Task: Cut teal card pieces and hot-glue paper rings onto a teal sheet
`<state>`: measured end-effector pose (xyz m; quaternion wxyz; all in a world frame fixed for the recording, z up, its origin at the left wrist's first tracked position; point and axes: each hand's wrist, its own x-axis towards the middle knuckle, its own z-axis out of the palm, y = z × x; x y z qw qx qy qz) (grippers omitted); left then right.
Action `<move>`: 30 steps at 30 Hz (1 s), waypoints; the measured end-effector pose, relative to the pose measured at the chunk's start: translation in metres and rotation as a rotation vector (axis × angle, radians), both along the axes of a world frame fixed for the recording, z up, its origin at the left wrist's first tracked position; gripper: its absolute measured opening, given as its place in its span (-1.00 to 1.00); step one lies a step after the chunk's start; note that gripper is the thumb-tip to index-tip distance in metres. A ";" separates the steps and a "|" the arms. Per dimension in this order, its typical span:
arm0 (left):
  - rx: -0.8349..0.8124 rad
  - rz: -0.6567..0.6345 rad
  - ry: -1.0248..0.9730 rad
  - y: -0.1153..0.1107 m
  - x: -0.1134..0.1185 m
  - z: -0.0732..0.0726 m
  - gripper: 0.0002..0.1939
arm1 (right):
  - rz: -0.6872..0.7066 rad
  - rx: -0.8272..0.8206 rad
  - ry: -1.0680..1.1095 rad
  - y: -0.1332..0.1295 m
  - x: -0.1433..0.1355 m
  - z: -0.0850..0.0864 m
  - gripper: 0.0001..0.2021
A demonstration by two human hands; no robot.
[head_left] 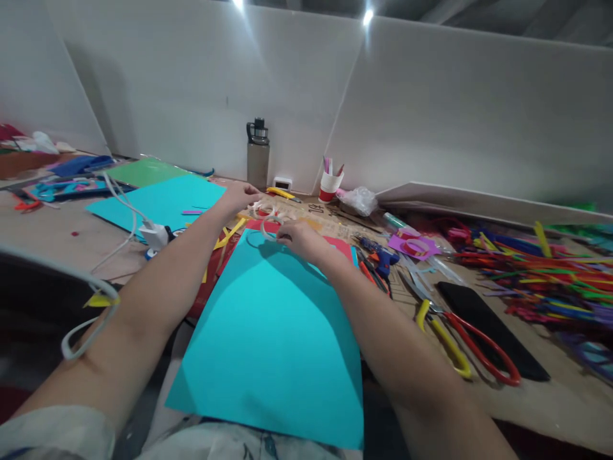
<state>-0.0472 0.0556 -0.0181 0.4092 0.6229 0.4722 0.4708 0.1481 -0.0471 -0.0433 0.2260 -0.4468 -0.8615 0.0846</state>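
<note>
A large turquoise sheet [278, 332] slopes from the table edge down toward my lap. Over its far end, my right hand [299, 239] is closed, with its fingertips on a thin pale ring [264, 230]. My left hand [242, 193] reaches past the sheet's far left corner, its fingers bent and slightly apart. Just below those fingertips lie whitish curled pieces [262, 208], too blurred to name. A red sheet [338, 246] shows under the turquoise one.
Scissors [438, 310], a black phone-like slab [493, 332] and a blue glue gun [384, 260] lie right. Colourful pipe cleaners [555, 275] heap beyond. A bottle [258, 156] and pen cup [330, 185] stand behind. A white cable [127, 204] with a plug runs left.
</note>
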 end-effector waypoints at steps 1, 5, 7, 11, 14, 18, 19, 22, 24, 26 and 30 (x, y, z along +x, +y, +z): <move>0.028 -0.040 0.045 -0.001 -0.003 0.004 -0.92 | 0.025 -0.004 0.000 0.000 -0.004 -0.004 -0.90; 0.069 -0.113 0.233 -0.006 -0.004 0.010 -0.92 | 0.132 -0.002 -0.030 0.001 -0.013 -0.017 -0.88; 0.047 -0.167 0.347 -0.008 -0.003 0.009 -0.88 | 0.151 0.010 -0.036 0.001 -0.015 -0.021 -0.86; -0.065 -0.253 0.416 -0.010 -0.003 0.003 -0.87 | 0.160 0.045 0.007 0.002 -0.015 -0.025 -0.78; -0.118 -0.282 0.392 -0.011 -0.004 0.000 -0.89 | 0.146 0.047 0.039 0.001 -0.015 -0.026 -0.72; -0.221 -0.399 0.397 -0.012 -0.004 -0.001 -0.86 | 0.111 0.012 0.063 0.000 -0.014 -0.026 -0.64; -0.235 -0.427 0.405 -0.012 -0.003 -0.001 -0.85 | 0.106 0.003 0.064 0.000 -0.014 -0.026 -0.63; -0.234 -0.493 0.490 -0.009 -0.003 -0.003 -0.79 | 0.077 -0.014 0.066 -0.001 -0.013 -0.023 -0.62; -0.193 -0.524 0.607 -0.005 -0.002 -0.006 -0.75 | 0.032 -0.031 0.063 -0.001 -0.011 -0.019 -0.66; -0.144 -0.516 0.708 -0.002 -0.002 -0.010 -0.74 | -0.040 -0.056 0.077 0.000 -0.009 -0.014 -0.70; -0.098 -0.339 0.609 0.001 -0.001 -0.018 -0.76 | -0.195 -0.106 0.132 0.003 0.000 -0.009 -0.70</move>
